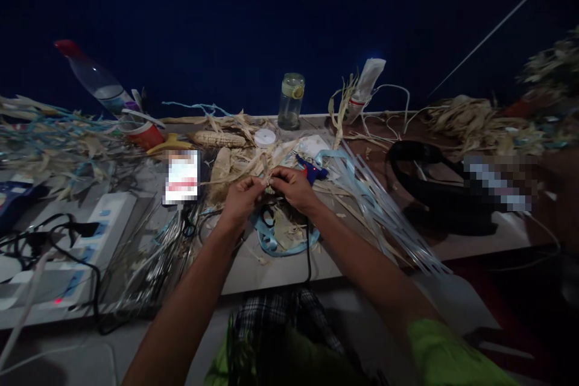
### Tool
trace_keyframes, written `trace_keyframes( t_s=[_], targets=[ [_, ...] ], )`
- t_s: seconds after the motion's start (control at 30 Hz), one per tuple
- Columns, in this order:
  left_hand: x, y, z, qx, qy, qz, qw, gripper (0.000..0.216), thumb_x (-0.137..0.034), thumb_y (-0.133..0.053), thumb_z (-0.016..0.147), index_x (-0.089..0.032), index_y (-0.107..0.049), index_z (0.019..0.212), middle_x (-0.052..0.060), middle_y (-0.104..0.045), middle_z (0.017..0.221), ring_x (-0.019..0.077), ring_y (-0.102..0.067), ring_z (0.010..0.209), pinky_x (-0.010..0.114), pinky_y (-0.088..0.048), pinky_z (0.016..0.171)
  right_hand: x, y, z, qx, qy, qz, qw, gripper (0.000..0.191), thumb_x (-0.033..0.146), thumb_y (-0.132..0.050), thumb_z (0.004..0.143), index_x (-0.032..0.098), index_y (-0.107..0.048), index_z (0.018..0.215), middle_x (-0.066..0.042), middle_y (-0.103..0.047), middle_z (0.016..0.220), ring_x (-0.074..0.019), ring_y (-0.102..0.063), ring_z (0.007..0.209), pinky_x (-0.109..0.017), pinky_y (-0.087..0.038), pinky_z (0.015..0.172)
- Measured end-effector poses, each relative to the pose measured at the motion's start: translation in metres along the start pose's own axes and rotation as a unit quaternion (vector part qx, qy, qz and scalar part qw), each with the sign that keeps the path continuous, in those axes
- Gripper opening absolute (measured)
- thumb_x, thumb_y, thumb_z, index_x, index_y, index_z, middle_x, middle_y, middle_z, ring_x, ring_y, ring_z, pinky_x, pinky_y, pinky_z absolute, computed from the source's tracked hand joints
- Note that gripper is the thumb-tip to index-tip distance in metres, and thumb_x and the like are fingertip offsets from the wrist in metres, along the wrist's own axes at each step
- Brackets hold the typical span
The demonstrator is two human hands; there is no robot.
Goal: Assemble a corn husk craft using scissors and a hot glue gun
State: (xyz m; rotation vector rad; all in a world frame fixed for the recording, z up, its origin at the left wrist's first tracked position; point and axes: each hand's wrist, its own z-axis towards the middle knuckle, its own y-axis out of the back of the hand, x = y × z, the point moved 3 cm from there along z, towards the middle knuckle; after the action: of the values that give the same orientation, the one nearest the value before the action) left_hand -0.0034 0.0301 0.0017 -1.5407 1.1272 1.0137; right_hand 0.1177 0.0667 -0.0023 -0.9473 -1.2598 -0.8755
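My left hand and my right hand meet at the middle of the low table, fingers pinched together on a small piece of dry corn husk held between them. Loose husk strips lie just beyond the hands. A blue glue gun rests right behind my right hand, its black cord running down toward me. A loop of light blue ribbon lies under my wrists.
A glass jar stands at the back. A plastic bottle leans at the back left over a red cup. White power strips with cables lie left. Clear glue sticks fan right, by a black bag.
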Motion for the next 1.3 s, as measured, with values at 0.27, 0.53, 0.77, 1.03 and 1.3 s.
trace_keyframes(
  t_s=[0.27,0.53,0.77,1.03,1.3],
  targets=[
    [-0.003,-0.001,-0.002,0.025,0.016,0.008,1.0,0.029,-0.036,-0.07,0.06,-0.015,-0.05,0.059,-0.007,-0.042,0.038,0.0025,-0.028,0.03,0.017,-0.015,0.032,0.006,0.0,-0.001,0.007,0.068,-0.071,0.995,0.01,0.028,-0.053,0.07,0.017,-0.054,0.07,0.003,-0.047,0.068,-0.009,-0.043,0.065,-0.021,-0.036,0.066],
    [-0.002,-0.007,-0.004,0.058,-0.019,-0.021,0.998,0.027,-0.039,-0.066,0.065,-0.015,-0.055,0.069,-0.006,-0.044,0.044,0.0022,-0.031,0.033,0.016,-0.02,0.035,0.003,-0.006,-0.002,-0.054,0.04,-0.007,0.998,0.009,0.027,-0.049,0.069,0.019,-0.048,0.073,0.006,-0.042,0.062,-0.0064,-0.037,0.054,-0.019,-0.033,0.055],
    [0.001,-0.007,-0.004,0.034,-0.013,-0.013,0.999,0.023,-0.033,-0.066,0.065,-0.015,-0.053,0.068,-0.007,-0.044,0.042,0.0026,-0.032,0.032,0.016,-0.02,0.034,-0.005,-0.009,-0.003,-0.074,0.024,0.016,0.997,0.011,0.029,-0.051,0.071,0.019,-0.047,0.073,0.007,-0.04,0.056,-0.0057,-0.034,0.049,-0.018,-0.031,0.049],
    [-0.003,-0.005,-0.004,0.013,0.009,-0.063,0.998,0.018,-0.026,-0.066,0.063,-0.015,-0.052,0.065,-0.007,-0.045,0.042,0.0014,-0.029,0.03,0.016,-0.02,0.034,-0.007,-0.007,-0.004,-0.024,-0.033,0.125,0.991,0.018,0.029,-0.059,0.069,0.018,-0.056,0.083,0.005,-0.056,0.059,-0.0071,-0.05,0.055,-0.02,-0.04,0.057],
    [-0.003,-0.008,-0.006,0.071,0.026,-0.064,0.995,0.02,-0.031,-0.064,0.067,-0.015,-0.051,0.065,-0.008,-0.04,0.039,0.0016,-0.027,0.03,0.017,-0.027,0.038,-0.002,-0.008,-0.006,-0.027,-0.058,0.156,0.986,0.02,0.03,-0.066,0.065,0.016,-0.057,0.077,0.005,-0.054,0.062,-0.005,-0.045,0.051,-0.019,-0.036,0.051]
  ],
)
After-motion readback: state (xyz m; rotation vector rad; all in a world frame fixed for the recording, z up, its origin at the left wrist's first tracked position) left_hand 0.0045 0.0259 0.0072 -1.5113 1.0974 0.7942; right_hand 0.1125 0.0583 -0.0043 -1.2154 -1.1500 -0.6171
